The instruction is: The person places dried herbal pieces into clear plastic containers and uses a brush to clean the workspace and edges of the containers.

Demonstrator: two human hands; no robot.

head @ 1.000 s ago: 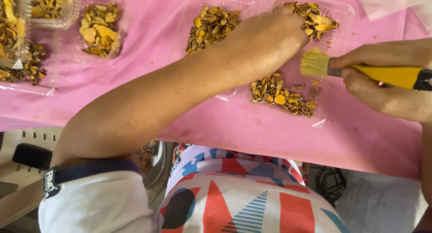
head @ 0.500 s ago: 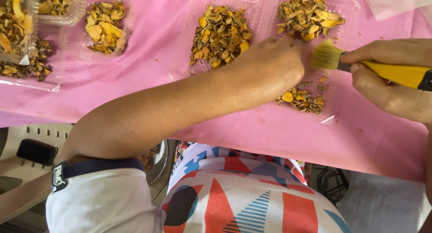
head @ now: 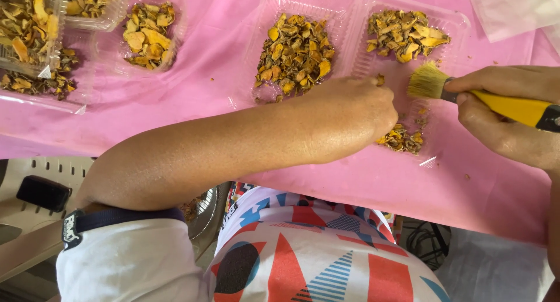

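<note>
Right hand (head: 507, 118) grips yellow-handled brush (head: 466, 95), bristles just beside left hand (head: 356, 112). Left hand knuckles-up on pile of dried yellow-brown pieces (head: 401, 139); its grip can't be made out. Clear tray (head: 455, 22) beyond.

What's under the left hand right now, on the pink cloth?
A small heap of dried yellow-brown pieces shows just past the left hand, on the pink cloth. Whatever lies beneath the palm and fingers is covered.
</note>
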